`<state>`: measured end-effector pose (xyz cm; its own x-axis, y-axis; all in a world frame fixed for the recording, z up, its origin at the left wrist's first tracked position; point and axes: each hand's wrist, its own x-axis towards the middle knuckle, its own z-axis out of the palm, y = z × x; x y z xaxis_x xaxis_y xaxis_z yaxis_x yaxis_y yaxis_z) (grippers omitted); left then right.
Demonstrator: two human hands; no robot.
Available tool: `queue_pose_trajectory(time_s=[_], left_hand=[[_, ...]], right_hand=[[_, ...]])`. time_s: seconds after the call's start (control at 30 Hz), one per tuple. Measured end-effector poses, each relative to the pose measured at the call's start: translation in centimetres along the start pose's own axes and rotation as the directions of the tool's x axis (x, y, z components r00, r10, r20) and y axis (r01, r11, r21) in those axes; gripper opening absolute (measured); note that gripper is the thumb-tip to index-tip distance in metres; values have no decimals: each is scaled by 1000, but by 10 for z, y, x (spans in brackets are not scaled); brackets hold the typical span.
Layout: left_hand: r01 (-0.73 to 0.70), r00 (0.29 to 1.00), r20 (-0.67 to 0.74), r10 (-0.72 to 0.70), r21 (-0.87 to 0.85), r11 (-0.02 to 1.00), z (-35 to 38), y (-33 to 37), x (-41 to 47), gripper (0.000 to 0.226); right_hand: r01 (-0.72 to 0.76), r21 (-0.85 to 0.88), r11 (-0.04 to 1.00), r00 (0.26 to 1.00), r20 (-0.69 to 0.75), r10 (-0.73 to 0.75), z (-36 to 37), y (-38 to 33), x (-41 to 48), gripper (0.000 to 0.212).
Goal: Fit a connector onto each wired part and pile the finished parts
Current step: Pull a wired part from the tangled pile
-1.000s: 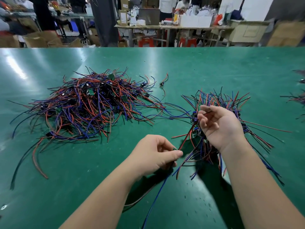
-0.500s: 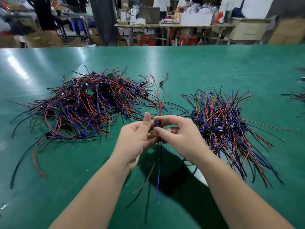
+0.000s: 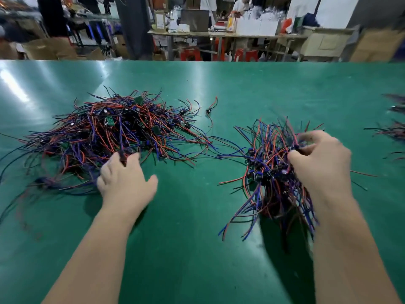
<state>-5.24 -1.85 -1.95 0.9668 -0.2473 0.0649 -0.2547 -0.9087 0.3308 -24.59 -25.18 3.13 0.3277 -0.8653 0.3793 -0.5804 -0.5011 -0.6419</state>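
Parted: left hand (image 3: 125, 183) at left pile (image 3: 120, 128) edge, right hand (image 3: 322, 163) pinches wires (image 3: 294, 147).

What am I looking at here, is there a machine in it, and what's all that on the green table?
No machine here: the view comes from a camera worn on a person's head, looking down at their two bare arms. On the green table lie two heaps of red, blue and black wired parts: a big pile on the left, a smaller pile on the right. The left hand reaches into the big pile's near edge; whether it holds a wire is unclear. The right hand, blurred, is over the smaller pile and seems to pinch a small dark part. Behind stand workbenches.
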Motion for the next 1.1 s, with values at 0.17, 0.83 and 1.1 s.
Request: queue_pose_trajectory(time_s=[0.17, 0.83, 1.1], left_hand=[[-26, 999, -24, 32, 203, 979, 3, -4, 2, 45], [-528, 771, -355, 528, -821, 219, -3, 49, -57, 29], [-837, 414, -362, 835, -513, 193, 5, 59, -75, 24]], right_hand=[[-86, -335, 938, 934, 300, 193, 3, 10, 3, 17], [-678, 526, 514, 506, 841, -193, 48, -54, -51, 53], [-721, 636, 276, 630, 767, -122, 44, -51, -45, 29]])
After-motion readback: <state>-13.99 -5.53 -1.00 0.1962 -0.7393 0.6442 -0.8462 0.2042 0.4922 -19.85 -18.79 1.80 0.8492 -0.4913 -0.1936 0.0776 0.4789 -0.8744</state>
